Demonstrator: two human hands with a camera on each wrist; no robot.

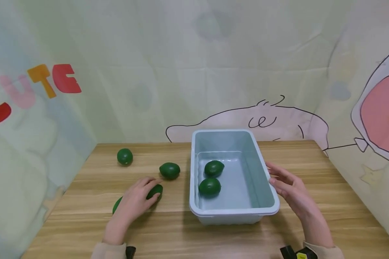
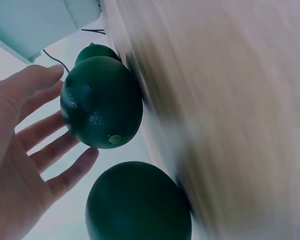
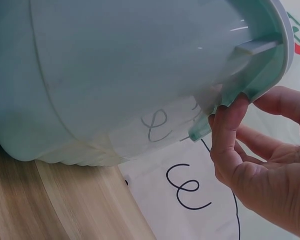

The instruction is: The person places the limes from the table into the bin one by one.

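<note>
My left hand (image 1: 137, 197) reaches over a dark green lime (image 1: 155, 191) on the table, fingers on the far side and thumb on the near side. In the left wrist view, the fingers of that hand (image 2: 37, 132) are spread and fairly straight beside the lime (image 2: 102, 102). Another lime (image 1: 117, 204) lies partly hidden behind the left hand. My right hand (image 1: 293, 192) holds the right rim of a pale blue plastic bin (image 1: 235, 212); its curled fingers meet the rim in the right wrist view. Inside the bin lie two limes, one farther back (image 1: 214, 168) and one nearer (image 1: 209, 187).
A lime (image 1: 169, 171) lies between the left hand and the bin, and another (image 1: 124, 157) sits at the back left. The wooden table (image 1: 168, 237) ends at a printed cloth backdrop (image 1: 142, 97) behind and at both sides.
</note>
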